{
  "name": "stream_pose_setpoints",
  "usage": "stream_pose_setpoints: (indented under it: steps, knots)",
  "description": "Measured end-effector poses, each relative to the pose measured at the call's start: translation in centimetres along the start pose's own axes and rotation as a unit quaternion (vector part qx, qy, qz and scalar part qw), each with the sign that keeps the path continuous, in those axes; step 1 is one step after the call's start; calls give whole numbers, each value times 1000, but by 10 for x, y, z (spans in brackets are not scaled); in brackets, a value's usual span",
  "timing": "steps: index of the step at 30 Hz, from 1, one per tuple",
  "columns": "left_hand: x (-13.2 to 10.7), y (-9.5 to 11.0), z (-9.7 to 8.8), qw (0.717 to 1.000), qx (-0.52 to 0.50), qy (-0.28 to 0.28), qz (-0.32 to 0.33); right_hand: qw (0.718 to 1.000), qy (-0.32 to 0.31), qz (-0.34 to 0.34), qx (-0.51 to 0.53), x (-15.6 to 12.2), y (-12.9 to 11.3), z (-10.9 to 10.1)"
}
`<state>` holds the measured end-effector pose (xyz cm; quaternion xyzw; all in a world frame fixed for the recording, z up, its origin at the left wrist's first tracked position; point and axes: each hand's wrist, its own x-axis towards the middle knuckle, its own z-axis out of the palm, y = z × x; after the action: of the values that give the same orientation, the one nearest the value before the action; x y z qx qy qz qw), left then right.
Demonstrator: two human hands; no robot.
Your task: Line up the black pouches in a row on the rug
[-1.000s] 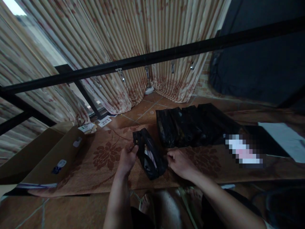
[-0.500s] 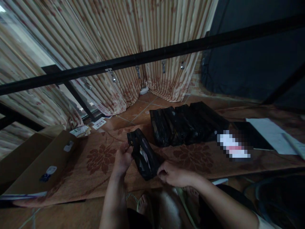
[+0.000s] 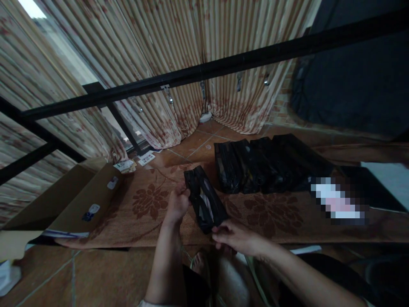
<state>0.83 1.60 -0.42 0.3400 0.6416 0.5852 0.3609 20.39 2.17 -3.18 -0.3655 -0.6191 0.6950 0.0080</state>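
Note:
A small black pouch (image 3: pixel 209 204) with a long slit along its top lies in front of me on the patterned cloth. Something pale shows through the slit; I cannot make out what. My left hand (image 3: pixel 179 202) is closed on the pouch's left side, towards its far end. At the near right corner, my right hand (image 3: pixel 231 235) has its fingers pinched together; whether they grip the edge or a zip pull is too dark to tell. Close by on the right, several similar black pouches (image 3: pixel 255 166) stand side by side in a row.
An open cardboard box (image 3: pixel 105 200) sits at the left end of the cloth (image 3: pixel 153 230). To the right lie a dark flat item (image 3: pixel 377 187), white paper (image 3: pixel 390 175) and a blurred-out object. A black metal rail (image 3: pixel 223 66) crosses before the curtains (image 3: pixel 153 42).
The camera has turned left, so the scene sits further right. My right hand's fingers have shifted at the pouch's near end. My left hand keeps its hold.

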Motion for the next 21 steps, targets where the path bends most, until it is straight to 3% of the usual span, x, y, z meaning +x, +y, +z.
stream_pose_setpoints:
  steps: [3, 7, 15, 21]
  knots:
    - [-1, 2, -1, 1000, 4, 4, 2, 1000, 18, -13, -7, 0, 3, 3]
    - [-2, 5, -1, 999, 9, 29, -7, 994, 26, 15, 107, -1, 5, 6]
    - [-3, 7, -1, 999, 29, 35, -15, 941, 36, 114, 315, 9, 18, 23]
    - [-4, 10, -1, 999, 32, 38, -23, 935, 66, 62, 342, 14, 24, 25]
